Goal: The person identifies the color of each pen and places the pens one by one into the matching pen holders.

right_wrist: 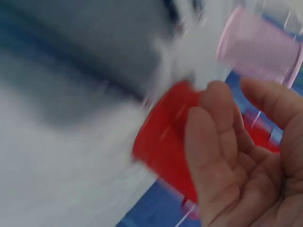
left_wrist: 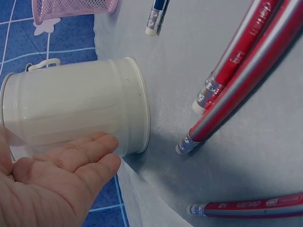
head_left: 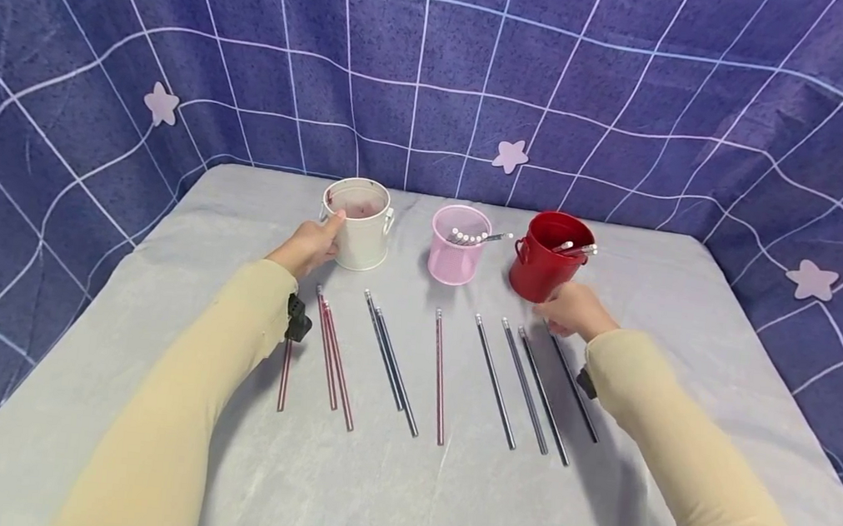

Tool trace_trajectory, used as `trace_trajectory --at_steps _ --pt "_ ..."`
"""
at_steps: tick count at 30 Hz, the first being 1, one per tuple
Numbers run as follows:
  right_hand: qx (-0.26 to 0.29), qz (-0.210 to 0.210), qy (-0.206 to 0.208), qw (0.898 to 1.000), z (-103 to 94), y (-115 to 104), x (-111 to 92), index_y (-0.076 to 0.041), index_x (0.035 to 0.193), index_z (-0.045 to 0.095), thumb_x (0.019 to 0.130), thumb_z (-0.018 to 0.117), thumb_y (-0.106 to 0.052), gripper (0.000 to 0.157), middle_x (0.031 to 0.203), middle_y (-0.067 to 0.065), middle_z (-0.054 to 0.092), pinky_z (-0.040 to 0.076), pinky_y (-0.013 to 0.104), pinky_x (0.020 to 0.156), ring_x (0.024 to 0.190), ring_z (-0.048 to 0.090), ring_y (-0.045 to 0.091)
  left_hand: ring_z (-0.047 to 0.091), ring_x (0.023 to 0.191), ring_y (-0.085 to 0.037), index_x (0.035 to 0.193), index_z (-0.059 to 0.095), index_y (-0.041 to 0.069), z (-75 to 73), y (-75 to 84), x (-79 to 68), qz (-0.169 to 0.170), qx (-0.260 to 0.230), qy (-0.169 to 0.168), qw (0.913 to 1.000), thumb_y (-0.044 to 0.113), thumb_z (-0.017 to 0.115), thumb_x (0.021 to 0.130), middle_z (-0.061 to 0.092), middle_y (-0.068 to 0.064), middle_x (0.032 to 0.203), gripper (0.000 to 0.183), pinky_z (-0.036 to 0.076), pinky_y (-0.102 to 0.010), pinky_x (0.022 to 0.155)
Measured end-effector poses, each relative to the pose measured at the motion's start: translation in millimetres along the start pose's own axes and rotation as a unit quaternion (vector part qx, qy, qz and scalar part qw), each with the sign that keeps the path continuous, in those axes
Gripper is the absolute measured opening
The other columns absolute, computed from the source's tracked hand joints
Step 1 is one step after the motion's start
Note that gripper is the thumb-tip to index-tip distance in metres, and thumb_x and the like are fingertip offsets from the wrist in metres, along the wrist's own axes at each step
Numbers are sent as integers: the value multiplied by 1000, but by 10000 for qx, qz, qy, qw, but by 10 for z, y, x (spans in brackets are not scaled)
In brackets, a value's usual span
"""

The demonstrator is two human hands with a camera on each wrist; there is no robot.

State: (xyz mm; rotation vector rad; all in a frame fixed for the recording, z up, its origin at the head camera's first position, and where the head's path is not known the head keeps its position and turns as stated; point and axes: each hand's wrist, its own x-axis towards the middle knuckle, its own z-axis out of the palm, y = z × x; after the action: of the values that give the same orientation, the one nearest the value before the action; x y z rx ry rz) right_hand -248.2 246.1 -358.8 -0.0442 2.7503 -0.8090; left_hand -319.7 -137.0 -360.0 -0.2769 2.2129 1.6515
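My left hand (head_left: 312,245) is beside the white bucket (head_left: 363,237), thumb up near its rim. In the left wrist view, fairly straight fingers (left_wrist: 97,153) lie along the bucket's side. My right hand (head_left: 575,310) is low in front of the red bucket (head_left: 533,273), above the eraser end of a dark pencil (head_left: 576,385). The blurred right wrist view has its fingers (right_wrist: 203,142) loosely bent, nothing between them and the thumb. Two pencils (head_left: 564,247) poke out of the red bucket.
Between the buckets stands a pink mesh cup (head_left: 454,262) holding several pencils. Red pencils (head_left: 340,369), blue pencils (head_left: 392,361), a single red pencil (head_left: 439,381) and several dark pencils (head_left: 531,389) lie in a row on the grey cloth (head_left: 445,507). A blue grid curtain (head_left: 439,64) hangs behind.
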Motion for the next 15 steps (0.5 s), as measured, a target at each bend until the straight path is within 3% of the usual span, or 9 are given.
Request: trace_trajectory --at_steps 3,7,15 --pt "-351 -116 -370 9986 139 -154 11 0 67 61 86 62 -13 23 50 1 53 49 23 48 45 52 10 28 137 -37 146 4 -15 -3 -4 -5 2 65 -9 10000 48 24 103 23 -36 146 79 24 -38 114" --pt "-733 -175 -617 9952 349 -416 21 1 71 66 86 64 -17 23 52 3 58 51 22 49 46 57 12 31 136 -36 145 6 -15 -13 -22 -4 6 126 76 9999 49 24 103 26 -36 146 79 25 -37 114" --pt "-706 -201 -1209 9899 770 -779 68 -5 56 58 84 67 -21 34 49 5 59 52 24 46 43 57 13 33 135 -36 145 8 -16 -17 -20 -6 78 193 150 9997 48 26 103 28 -36 144 79 28 -37 113"
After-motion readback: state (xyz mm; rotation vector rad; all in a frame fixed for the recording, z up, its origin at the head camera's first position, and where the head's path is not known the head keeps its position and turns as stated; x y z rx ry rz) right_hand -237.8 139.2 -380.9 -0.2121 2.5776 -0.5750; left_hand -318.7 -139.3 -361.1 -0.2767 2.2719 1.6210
